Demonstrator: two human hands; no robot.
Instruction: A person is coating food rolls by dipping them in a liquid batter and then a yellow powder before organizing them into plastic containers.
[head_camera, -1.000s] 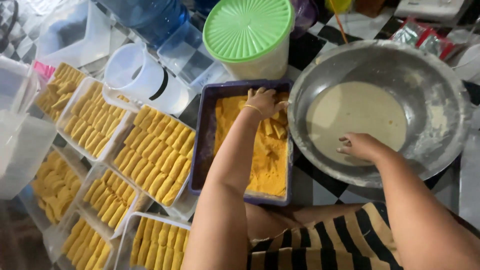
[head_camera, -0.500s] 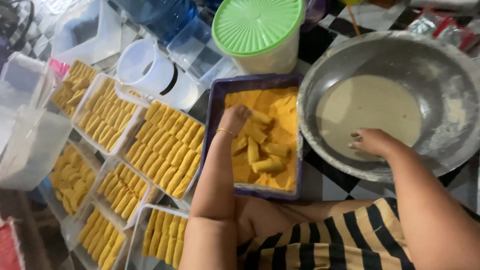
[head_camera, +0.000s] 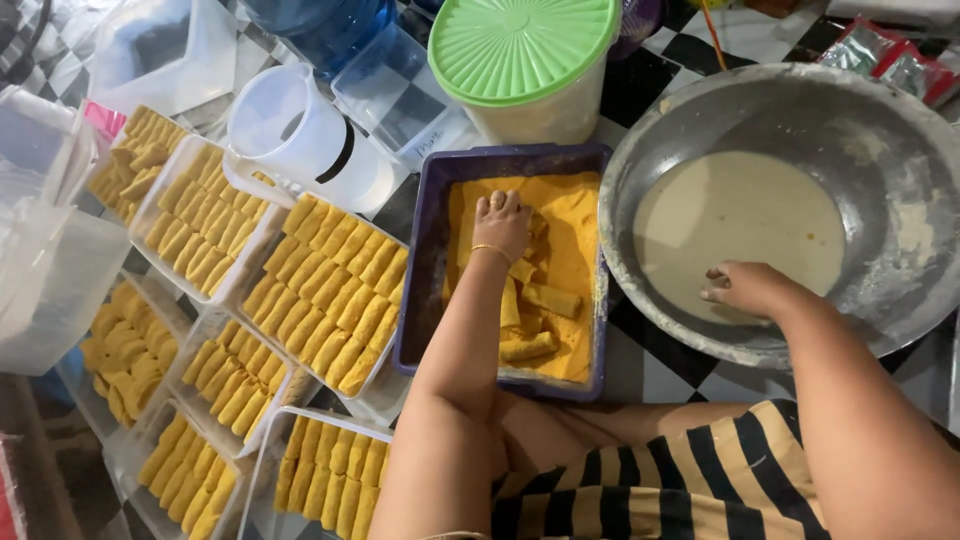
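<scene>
Breading is the step, we judge: our left hand (head_camera: 503, 222) lies open on rolls (head_camera: 530, 300) in the purple tray (head_camera: 425, 270) of crumbs; our right hand (head_camera: 745, 288), fingers curled loosely, holds nothing at the batter basin (head_camera: 900, 160)'s near rim. Next calls for turning each roll gently.

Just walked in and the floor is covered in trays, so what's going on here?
A person sits over a purple tray of orange crumbs, left hand pressing down among a few coated rolls. The right hand dips into pale batter in a metal bowl. Clear containers of finished rolls line the person's left side, and a green-lidded tub stands behind.
</scene>
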